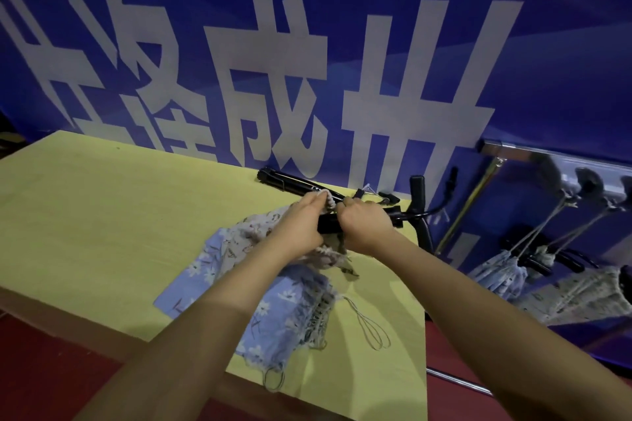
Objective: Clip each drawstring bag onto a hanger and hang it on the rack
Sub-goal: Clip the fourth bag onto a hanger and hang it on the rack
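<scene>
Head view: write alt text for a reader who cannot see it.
Two bare hands work at a black clip hanger on a yellow table: the left hand pinches the gathered top of a floral drawstring bag, the right hand grips the hanger. A blue floral bag lies nearer; bags already hang from the rack at right.
</scene>
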A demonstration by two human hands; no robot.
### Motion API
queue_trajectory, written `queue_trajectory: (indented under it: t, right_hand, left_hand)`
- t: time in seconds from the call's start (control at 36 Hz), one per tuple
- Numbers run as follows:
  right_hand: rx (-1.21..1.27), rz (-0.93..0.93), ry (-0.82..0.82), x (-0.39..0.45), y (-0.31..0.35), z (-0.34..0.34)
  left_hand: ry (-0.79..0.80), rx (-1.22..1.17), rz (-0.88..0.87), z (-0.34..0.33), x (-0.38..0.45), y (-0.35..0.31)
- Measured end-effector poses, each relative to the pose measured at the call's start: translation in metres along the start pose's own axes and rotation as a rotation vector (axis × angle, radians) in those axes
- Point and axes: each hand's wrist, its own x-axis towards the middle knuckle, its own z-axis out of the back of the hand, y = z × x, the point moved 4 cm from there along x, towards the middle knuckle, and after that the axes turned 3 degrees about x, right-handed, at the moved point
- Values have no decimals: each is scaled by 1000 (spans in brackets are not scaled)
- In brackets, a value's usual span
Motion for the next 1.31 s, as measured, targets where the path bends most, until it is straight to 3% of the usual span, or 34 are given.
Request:
queue_trajectory:
  t: [0.14,0.22,0.33,0.53,0.61,0.72,0.78,0.86,0.97,1.17,1.31]
  right_hand:
    - [-98,157,-127,10,8,13]
    - [-157,237,-264,14,9,18]
    - [-58,304,-498,14,7,22]
    - [146,190,-753,-4,-1,20]
    - [397,-11,-646,-9,-5,12]
    - [1024,-473,-372,-5,-14,-9]
    - [1252,-423,-294,3,-9,-7]
    - [1450,-175,-245,12,3,7]
    - [1674,-76,-305,12,12,27]
    - [1529,-97,-324,13,19,29]
    - [1584,-53,-125,15,18,12]
  left_hand:
    - [4,342,-2,3,5,4]
    - [-24,297,57,6,5,6]
    - [-153,268,88,14,5,9]
    - [-287,150,178,21,1,27]
    - [-339,64,197,22,-2,32]
    - [-397,-81,168,24,-7,30]
    - [-417,-124,141,25,-11,27]
    - [-426,-174,132,29,-15,23]
    - [-436,-217,127,35,-17,22]
    - [-417,-206,92,48,-13,14]
    - [-412,-212,112,42,-17,22]
